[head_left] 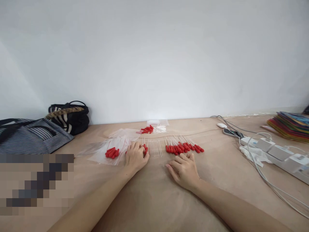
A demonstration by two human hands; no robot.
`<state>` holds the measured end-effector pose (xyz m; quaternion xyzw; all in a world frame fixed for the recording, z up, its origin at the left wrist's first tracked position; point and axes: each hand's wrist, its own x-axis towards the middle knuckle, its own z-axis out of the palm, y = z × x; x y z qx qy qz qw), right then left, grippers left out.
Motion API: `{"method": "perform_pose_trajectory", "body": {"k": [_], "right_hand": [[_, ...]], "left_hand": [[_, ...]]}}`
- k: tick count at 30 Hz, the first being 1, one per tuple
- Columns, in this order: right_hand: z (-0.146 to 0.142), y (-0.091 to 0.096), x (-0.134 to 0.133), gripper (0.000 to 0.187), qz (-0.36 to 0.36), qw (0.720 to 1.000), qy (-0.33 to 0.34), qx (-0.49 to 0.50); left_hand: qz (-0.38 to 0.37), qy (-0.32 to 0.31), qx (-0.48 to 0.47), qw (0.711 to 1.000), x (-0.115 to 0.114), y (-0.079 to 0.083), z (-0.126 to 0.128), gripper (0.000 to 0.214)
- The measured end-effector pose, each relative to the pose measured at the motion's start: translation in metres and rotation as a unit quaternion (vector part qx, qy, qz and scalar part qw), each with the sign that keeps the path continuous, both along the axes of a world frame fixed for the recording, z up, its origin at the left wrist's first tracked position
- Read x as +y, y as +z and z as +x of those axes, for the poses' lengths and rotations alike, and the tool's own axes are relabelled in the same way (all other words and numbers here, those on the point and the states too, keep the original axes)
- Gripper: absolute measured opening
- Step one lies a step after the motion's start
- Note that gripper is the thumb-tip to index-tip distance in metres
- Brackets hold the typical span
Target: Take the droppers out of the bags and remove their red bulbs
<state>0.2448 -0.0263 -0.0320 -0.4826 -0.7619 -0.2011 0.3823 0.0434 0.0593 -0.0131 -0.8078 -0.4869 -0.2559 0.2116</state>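
Note:
My left hand (136,157) lies over a small pile of red rubber bulbs (145,149), its fingers bent down and their tips hidden. To its right is a row of thin clear tubes (155,148). My right hand (184,169) rests on the table, fingers loosely curled and thumb apart, with nothing visible in it. Just beyond it lie several droppers (178,147), clear tubes with red bulbs pointing toward me. More red bulbs (112,152) sit on a clear plastic bag (96,157) at left.
Against the wall, another clear bag (158,122) lies by red bulbs (147,129) and tubes (161,129). A striped bag (36,137) and a black bag (74,117) stand left. Right are a power strip (285,162), cables (263,178), crumpled tissue (254,154) and colourful packets (289,125).

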Motion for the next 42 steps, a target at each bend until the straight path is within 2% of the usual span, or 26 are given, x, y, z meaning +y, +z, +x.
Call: {"method": "perform_pose_trajectory", "body": {"k": [4, 6, 10, 12, 15, 18, 22, 26, 32, 39, 42], "right_hand": [[0.001, -0.002, 0.0, 0.02, -0.007, 1.0, 0.019, 0.008], [0.001, -0.001, 0.0, 0.018, -0.008, 0.999, 0.038, 0.014], [-0.002, 0.0, 0.001, 0.03, 0.017, 0.999, 0.044, -0.006], [-0.006, 0.001, 0.002, 0.028, 0.024, 0.998, 0.049, -0.028], [-0.011, -0.001, 0.006, 0.019, 0.019, 0.996, 0.083, -0.04], [-0.013, -0.004, 0.01, 0.013, 0.007, 0.992, 0.123, -0.032], [-0.012, -0.006, 0.012, 0.015, -0.012, 0.988, 0.148, -0.033], [-0.012, -0.004, 0.01, 0.014, -0.021, 0.987, 0.155, -0.044], [-0.011, -0.001, 0.005, 0.017, -0.036, 0.986, 0.146, -0.068], [-0.009, -0.001, 0.003, 0.02, -0.045, 0.984, 0.163, -0.059], [-0.001, -0.002, 0.002, 0.022, -0.062, 0.987, 0.141, -0.039]], "left_hand": [[0.061, -0.006, -0.081, 0.995, -0.009, 0.002, -0.011, 0.014], [0.058, -0.051, -0.114, 0.991, -0.019, 0.004, -0.02, 0.016], [-0.05, -0.186, -0.122, 0.974, -0.041, 0.002, -0.036, 0.014], [-0.104, -0.219, -0.107, 0.964, -0.05, 0.0, -0.04, 0.014], [-0.144, -0.243, -0.09, 0.955, -0.055, -0.002, -0.041, 0.014], [-0.156, -0.255, -0.083, 0.951, -0.057, -0.002, -0.039, 0.013], [-0.175, -0.259, -0.092, 0.945, -0.059, 0.0, -0.033, 0.012], [-0.223, -0.275, -0.07, 0.933, -0.061, 0.001, -0.025, 0.012], [-0.265, -0.261, -0.104, 0.922, -0.061, -0.001, -0.022, 0.015], [-0.27, -0.268, -0.099, 0.919, -0.06, -0.001, -0.027, 0.019], [-0.266, -0.228, -0.119, 0.929, -0.054, 0.002, -0.037, 0.02]]}}
